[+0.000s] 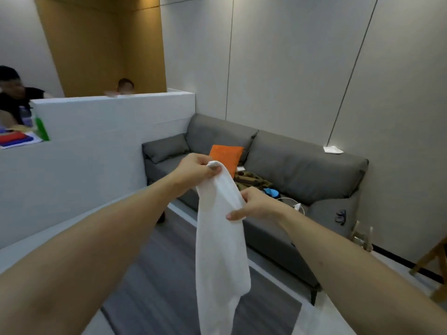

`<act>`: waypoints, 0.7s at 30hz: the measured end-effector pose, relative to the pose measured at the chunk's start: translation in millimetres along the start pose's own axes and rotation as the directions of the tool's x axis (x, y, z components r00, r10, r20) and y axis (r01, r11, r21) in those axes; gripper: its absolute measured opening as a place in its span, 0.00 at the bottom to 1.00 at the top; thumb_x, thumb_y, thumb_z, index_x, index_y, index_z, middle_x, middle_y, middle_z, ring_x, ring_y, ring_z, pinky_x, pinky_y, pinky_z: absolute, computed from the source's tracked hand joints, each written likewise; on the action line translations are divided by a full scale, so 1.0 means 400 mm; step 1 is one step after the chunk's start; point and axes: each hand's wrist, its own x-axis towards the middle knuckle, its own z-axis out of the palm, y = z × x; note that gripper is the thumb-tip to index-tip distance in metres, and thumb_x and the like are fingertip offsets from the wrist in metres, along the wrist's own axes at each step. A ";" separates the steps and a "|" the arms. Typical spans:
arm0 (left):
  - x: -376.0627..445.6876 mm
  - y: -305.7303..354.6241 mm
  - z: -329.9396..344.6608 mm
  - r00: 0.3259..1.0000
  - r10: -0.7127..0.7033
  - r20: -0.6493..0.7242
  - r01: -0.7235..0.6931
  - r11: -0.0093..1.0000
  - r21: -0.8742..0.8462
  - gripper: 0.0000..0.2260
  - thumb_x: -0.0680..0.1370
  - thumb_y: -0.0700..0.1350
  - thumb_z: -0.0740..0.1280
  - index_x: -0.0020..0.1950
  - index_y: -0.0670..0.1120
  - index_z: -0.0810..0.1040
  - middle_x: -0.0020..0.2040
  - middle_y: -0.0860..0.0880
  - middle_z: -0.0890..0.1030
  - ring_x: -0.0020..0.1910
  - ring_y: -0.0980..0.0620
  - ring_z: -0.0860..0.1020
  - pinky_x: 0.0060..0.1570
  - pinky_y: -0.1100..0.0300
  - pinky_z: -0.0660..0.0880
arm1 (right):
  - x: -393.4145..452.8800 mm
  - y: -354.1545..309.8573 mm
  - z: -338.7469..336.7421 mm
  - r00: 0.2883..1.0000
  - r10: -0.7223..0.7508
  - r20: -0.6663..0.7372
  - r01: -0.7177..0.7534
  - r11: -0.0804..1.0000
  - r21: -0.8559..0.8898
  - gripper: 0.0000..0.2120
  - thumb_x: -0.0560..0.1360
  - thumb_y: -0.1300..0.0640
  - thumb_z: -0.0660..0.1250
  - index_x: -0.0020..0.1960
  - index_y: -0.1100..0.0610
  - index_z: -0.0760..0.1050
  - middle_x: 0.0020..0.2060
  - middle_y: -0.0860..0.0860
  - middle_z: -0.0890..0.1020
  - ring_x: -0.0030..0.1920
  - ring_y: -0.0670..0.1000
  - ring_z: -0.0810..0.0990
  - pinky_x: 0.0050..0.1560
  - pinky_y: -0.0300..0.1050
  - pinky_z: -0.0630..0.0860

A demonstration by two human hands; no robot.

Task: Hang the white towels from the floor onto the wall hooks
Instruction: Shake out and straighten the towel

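Note:
A white towel (220, 250) hangs in front of me, held up in the air by both hands. My left hand (197, 169) pinches its top corner between thumb and fingers. A little lower and to the right, my right hand (254, 204) grips the towel's upper edge. The rest of the towel drapes straight down past the bottom of the view. No wall hooks show in this view.
A grey sofa (290, 170) stands ahead against the grey wall, with an orange cushion (226, 155), a patterned cloth and cables on it. A white partition (96, 146) runs along the left, with two people behind it. A wooden stand (433, 259) sits at the right edge.

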 end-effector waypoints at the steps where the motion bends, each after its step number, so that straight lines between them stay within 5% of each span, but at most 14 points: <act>1: -0.001 -0.011 -0.016 0.998 -0.011 -0.068 0.013 0.999 0.030 0.06 0.75 0.50 0.70 0.40 0.53 0.84 0.34 0.58 0.81 0.37 0.58 0.78 0.34 0.65 0.72 | 0.023 0.005 -0.010 1.000 0.007 0.029 -0.006 0.999 -0.043 0.18 0.64 0.49 0.80 0.52 0.48 0.79 0.48 0.44 0.83 0.49 0.44 0.82 0.42 0.35 0.77; 5: -0.037 -0.061 -0.069 0.889 -0.113 -0.443 0.164 0.983 0.077 0.10 0.74 0.50 0.67 0.35 0.47 0.78 0.29 0.56 0.71 0.31 0.56 0.68 0.29 0.64 0.66 | 0.093 0.035 -0.040 0.994 -0.043 0.098 0.076 0.928 -0.364 0.17 0.65 0.46 0.79 0.47 0.54 0.81 0.41 0.46 0.82 0.42 0.44 0.80 0.39 0.35 0.76; 9: -0.134 -0.081 -0.109 0.758 -0.221 -0.613 0.368 0.922 0.123 0.09 0.75 0.50 0.66 0.40 0.47 0.80 0.36 0.50 0.78 0.38 0.51 0.74 0.36 0.60 0.70 | 0.124 0.060 -0.076 0.983 -0.143 0.116 0.183 0.797 -0.576 0.14 0.69 0.49 0.75 0.37 0.60 0.79 0.33 0.52 0.80 0.32 0.48 0.76 0.31 0.42 0.70; 14: -0.269 -0.085 -0.109 0.643 -0.284 -0.711 0.558 0.809 0.182 0.07 0.77 0.51 0.67 0.45 0.50 0.82 0.43 0.48 0.81 0.46 0.47 0.78 0.48 0.53 0.77 | 0.159 0.045 -0.112 0.945 -0.326 -0.003 0.259 0.757 -0.601 0.17 0.76 0.48 0.69 0.30 0.50 0.72 0.29 0.48 0.76 0.35 0.50 0.75 0.30 0.44 0.66; 21: -0.343 -0.041 -0.181 0.526 -0.194 -0.828 0.598 0.776 0.198 0.07 0.79 0.49 0.66 0.47 0.50 0.83 0.44 0.47 0.81 0.46 0.46 0.77 0.47 0.53 0.76 | 0.240 -0.110 -0.118 0.881 -0.470 -0.057 0.377 0.770 -0.515 0.13 0.74 0.47 0.70 0.35 0.54 0.79 0.32 0.50 0.80 0.37 0.52 0.78 0.34 0.43 0.68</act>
